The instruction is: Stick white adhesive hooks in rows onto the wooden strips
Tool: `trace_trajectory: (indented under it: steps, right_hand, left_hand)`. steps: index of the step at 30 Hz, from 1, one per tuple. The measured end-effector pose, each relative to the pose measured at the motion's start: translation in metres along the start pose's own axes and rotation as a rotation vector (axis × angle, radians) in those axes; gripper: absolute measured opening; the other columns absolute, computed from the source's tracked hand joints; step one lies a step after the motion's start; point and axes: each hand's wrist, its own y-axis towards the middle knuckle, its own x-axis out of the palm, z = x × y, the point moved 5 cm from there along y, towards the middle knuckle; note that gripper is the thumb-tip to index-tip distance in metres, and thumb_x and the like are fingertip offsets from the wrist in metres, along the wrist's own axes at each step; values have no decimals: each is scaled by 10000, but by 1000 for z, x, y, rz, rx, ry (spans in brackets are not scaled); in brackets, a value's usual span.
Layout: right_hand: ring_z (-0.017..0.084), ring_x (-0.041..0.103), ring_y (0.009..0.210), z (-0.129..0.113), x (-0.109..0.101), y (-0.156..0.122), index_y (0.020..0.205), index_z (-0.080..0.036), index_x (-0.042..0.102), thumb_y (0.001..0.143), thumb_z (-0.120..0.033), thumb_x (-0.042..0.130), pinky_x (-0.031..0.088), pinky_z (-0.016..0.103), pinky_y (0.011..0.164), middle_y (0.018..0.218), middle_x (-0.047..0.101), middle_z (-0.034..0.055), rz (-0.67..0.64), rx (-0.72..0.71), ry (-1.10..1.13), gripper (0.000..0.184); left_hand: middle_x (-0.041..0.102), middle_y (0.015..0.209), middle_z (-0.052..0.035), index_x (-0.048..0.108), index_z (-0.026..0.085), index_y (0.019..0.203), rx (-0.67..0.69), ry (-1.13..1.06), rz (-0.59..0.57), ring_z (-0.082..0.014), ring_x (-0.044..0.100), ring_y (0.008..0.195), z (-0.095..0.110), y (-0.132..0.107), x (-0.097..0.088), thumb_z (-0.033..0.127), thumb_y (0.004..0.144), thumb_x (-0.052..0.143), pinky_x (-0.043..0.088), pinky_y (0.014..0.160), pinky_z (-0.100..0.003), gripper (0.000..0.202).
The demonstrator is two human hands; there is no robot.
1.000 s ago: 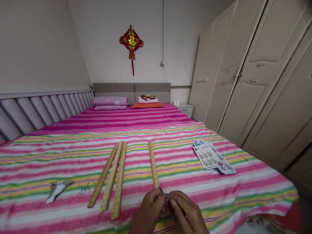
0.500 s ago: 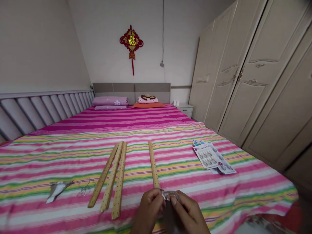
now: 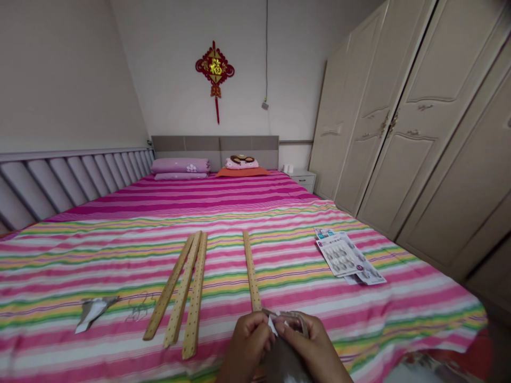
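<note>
Bed edges: The striped cover (image 3: 287, 250) runs off the lower edge of view; its right edge slants down to a near-right corner, with a wardrobe (image 3: 419, 159) beyond. A guard rail (image 3: 80, 154) lines the left edge; the headboard (image 3: 183, 143) closes the far end.
Room for movement: A wide band of cover shows between the single perforated strip (image 3: 250, 271) and the blister cards (image 3: 339, 258) near the right edge; a narrower band separates that strip from the three perforated strips (image 3: 184, 295).
Left-side items: A torn grey-and-white scrap (image 3: 93, 312) and a thin tangle lie left of the three strips, toward the near-left corner.
Pouch location: Held between both hands, toward the near edge of the bed, at the near end of the single strip.
Pouch appearance: The pouch (image 3: 285, 364) is dark grey-brown and smooth, with a translucent upper rim and a small white tab (image 3: 272, 325) at the fingers.
Pouch orientation: Rim toward the headboard; long axis runs back toward the person; lower end cut off by the view.
Left hand: The left hand (image 3: 248, 340) pinches the pouch's upper edge beside the tab.
Right hand: The right hand (image 3: 313, 346) grips the rim, thumb on the near face.
Strips: Pale wood, rows of small holes; the three converge toward the headboard.
</note>
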Motion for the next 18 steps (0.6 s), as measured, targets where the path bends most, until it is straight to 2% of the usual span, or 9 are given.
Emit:
trace_trajectory:
  steps: [6,8,10,13,15,17,18]
  right_hand:
    - [172,587,602,2,-14,4,751,-135,728,659,-421,716,451,252,576,614,687,50,80,18,33,301]
    - [181,587,606,0,-17,4,747,-131,723,664,-438,705,455,263,578,623,689,58,97,-11,-15,319]
    - [190,583,619,-2,-17,3,719,-129,710,660,-454,699,451,270,588,635,687,60,107,-57,-102,331]
    - [184,561,599,-5,-15,1,650,-130,677,678,-462,673,431,261,565,600,655,43,120,-120,-255,332]
    - [179,547,591,-5,-12,-1,638,-133,663,703,-468,641,424,255,551,587,630,33,106,-159,-339,342]
    - [182,547,608,-5,-9,-2,655,-133,660,729,-476,605,427,256,562,599,616,29,83,-191,-400,355]
    - [182,548,616,-4,-7,-3,664,-133,656,740,-480,590,429,257,570,610,612,30,75,-199,-420,361]
  left_hand:
    - [430,399,68,477,173,497,-119,-422,-13,-43,317,353,2,-5,0,236,509,513,213,397,-185,73]
    - [413,386,71,459,178,493,-116,-330,-11,-44,302,343,3,-4,0,265,547,542,204,386,-187,132]
    - [428,415,65,462,177,514,-25,-142,33,-51,323,363,8,-4,-2,319,621,565,232,393,-188,206]
    - [506,600,35,535,173,716,160,53,216,-98,466,529,19,-8,-5,388,680,606,366,490,-201,230]
    - [544,769,-7,540,174,905,205,129,345,-147,531,697,23,-12,-7,393,630,673,434,576,-230,376]
    - [555,859,-34,517,172,1006,207,160,359,-173,553,774,23,-14,-5,355,592,713,466,623,-254,493]
    - [566,853,-38,519,169,1004,204,160,326,-176,563,771,22,-13,-4,339,607,704,474,626,-259,470]
